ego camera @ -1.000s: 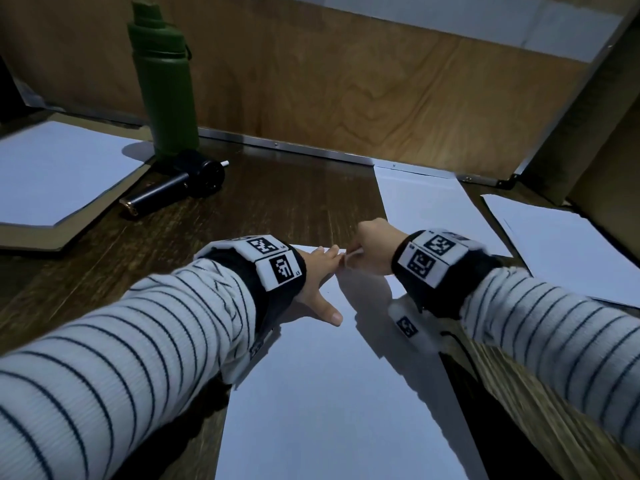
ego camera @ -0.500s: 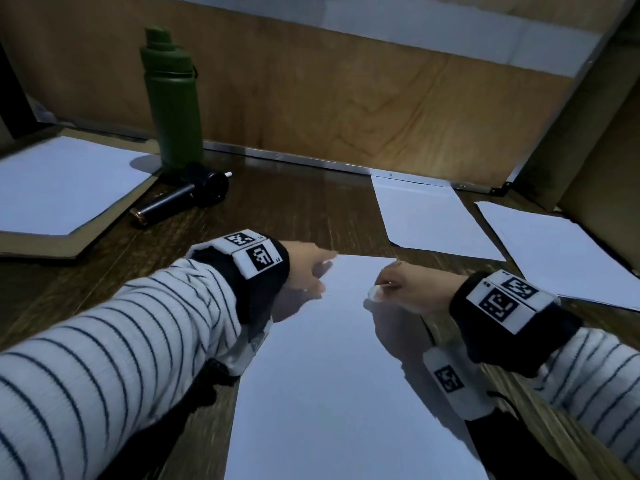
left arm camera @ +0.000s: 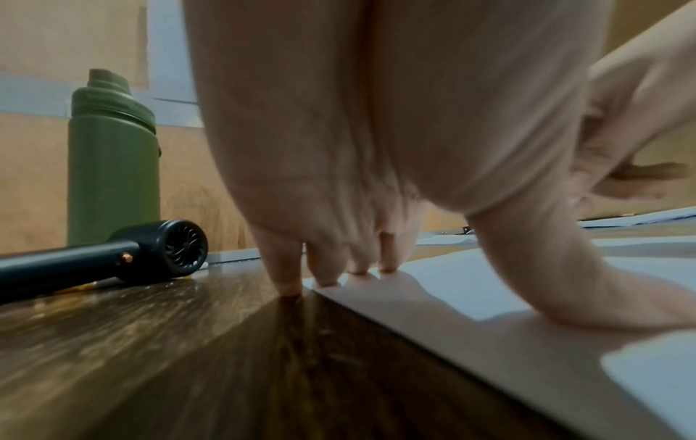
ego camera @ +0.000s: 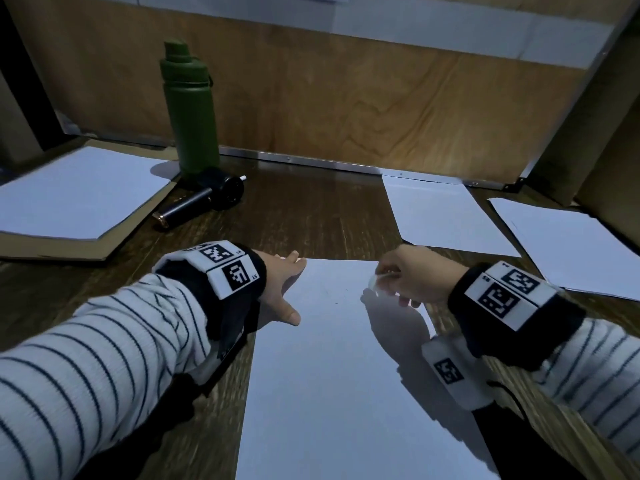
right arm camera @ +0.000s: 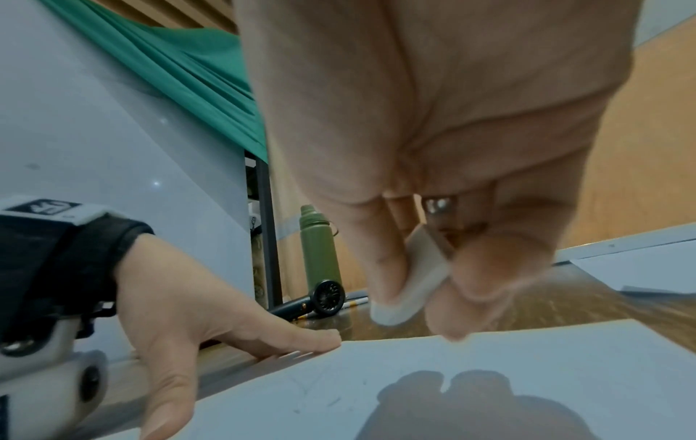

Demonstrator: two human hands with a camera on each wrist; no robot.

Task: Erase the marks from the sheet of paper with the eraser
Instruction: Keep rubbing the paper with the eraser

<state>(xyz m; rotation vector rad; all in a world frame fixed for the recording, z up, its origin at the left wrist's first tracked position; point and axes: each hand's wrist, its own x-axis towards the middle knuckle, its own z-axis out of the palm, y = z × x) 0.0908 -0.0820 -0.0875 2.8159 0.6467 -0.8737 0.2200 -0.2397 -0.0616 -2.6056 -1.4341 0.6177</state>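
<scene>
A white sheet of paper [ego camera: 339, 375] lies on the dark wooden table in front of me, with faint pencil marks [ego camera: 337, 299] near its far end. My left hand [ego camera: 284, 289] lies flat with straight fingers on the sheet's far left corner, fingertips [left arm camera: 327, 279] at the paper's edge. My right hand [ego camera: 408, 278] hovers just above the sheet's far right part and pinches a small white eraser [right arm camera: 410, 288] between thumb and fingers. The eraser's tip is slightly above the paper [right arm camera: 489, 372].
A green bottle [ego camera: 190, 112] stands at the back left with a dark handheld fan [ego camera: 204, 199] lying beside it. A pad of paper on cardboard [ego camera: 76, 195] sits far left. Two more white sheets [ego camera: 443, 216] [ego camera: 571, 247] lie at the back right. A wooden wall closes the back.
My right hand drew back from the left hand's fingertips to the right, then lifted the eraser a little off the sheet. My left hand slid left to the sheet's corner.
</scene>
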